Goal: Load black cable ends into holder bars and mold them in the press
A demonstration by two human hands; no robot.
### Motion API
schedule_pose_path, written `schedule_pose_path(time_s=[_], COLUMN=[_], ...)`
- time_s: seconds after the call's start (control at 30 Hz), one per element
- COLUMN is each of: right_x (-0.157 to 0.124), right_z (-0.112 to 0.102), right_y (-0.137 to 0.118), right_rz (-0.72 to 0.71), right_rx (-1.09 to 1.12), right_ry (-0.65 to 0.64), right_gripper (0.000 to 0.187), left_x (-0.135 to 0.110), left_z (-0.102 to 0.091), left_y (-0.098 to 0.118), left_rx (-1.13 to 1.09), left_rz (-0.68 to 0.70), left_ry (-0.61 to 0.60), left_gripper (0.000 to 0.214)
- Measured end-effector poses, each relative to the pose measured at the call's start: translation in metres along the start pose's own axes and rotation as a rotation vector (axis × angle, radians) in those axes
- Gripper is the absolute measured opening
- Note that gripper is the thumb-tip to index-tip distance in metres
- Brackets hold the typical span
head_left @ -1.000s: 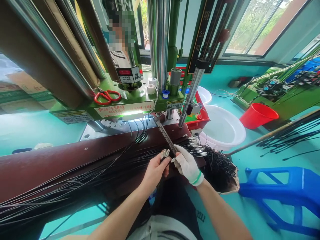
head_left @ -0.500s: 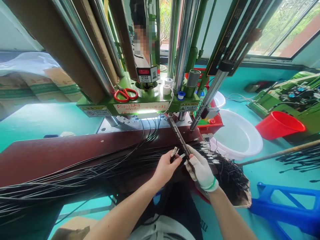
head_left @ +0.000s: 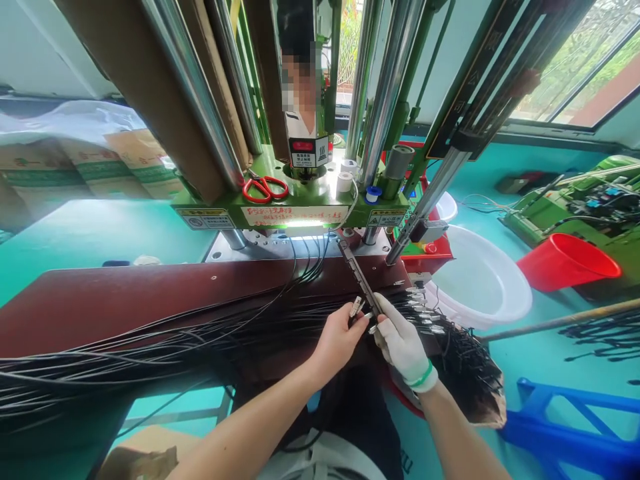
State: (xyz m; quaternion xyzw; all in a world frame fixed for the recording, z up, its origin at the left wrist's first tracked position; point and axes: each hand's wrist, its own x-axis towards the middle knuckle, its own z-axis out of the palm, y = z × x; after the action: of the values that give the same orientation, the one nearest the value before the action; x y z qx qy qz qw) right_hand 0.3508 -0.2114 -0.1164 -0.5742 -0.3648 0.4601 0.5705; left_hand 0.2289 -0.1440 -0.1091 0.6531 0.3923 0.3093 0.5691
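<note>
My bare left hand is closed on a small bunch of metal-tipped cable ends. My right hand, in a white glove, grips the near end of a long dark metal fixture bar that reaches toward the green press. Both hands meet over the front edge of the dark red table. A thick bundle of black cables runs across it from the left. More metal-tipped cables lie just right of my gloved hand.
A green press with steel columns stands behind the table, red scissors and tape rolls on its deck. A person stands behind it. White basins, a red bucket and a blue stool are on the right.
The view has shifted, moving everything rightward and lower in the picture. My hands keep the same grips, with the cable ends held close against the bar.
</note>
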Motion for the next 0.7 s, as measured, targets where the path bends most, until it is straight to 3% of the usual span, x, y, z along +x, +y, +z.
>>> schedule_pose_path(time_s=[0.13, 0.3, 0.5, 0.7], right_x=[0.0, 0.002, 0.002, 0.001], right_z=[-0.001, -0.008, -0.01, -0.009], right_y=[-0.002, -0.007, -0.004, -0.007], right_rz=[0.066, 0.119, 0.081, 0.071], right_rx=[0.051, 0.094, 0.074, 0.062], right_ry=[0.015, 0.04, -0.007, -0.018], right_gripper=[0.061, 0.058, 0.055, 0.056], left_x=[0.001, 0.009, 0.013, 0.012], left_z=[-0.005, -0.013, -0.009, -0.007], left_y=[0.0, 0.002, 0.006, 0.006], left_rx=[-0.156, -0.382, -0.019, -0.023], left_rz=[-0.044, -0.114, 0.057, 0.011], left_ry=[-0.011, 0.141, 0.019, 0.054], left_gripper=[0.026, 0.031, 0.021, 0.018])
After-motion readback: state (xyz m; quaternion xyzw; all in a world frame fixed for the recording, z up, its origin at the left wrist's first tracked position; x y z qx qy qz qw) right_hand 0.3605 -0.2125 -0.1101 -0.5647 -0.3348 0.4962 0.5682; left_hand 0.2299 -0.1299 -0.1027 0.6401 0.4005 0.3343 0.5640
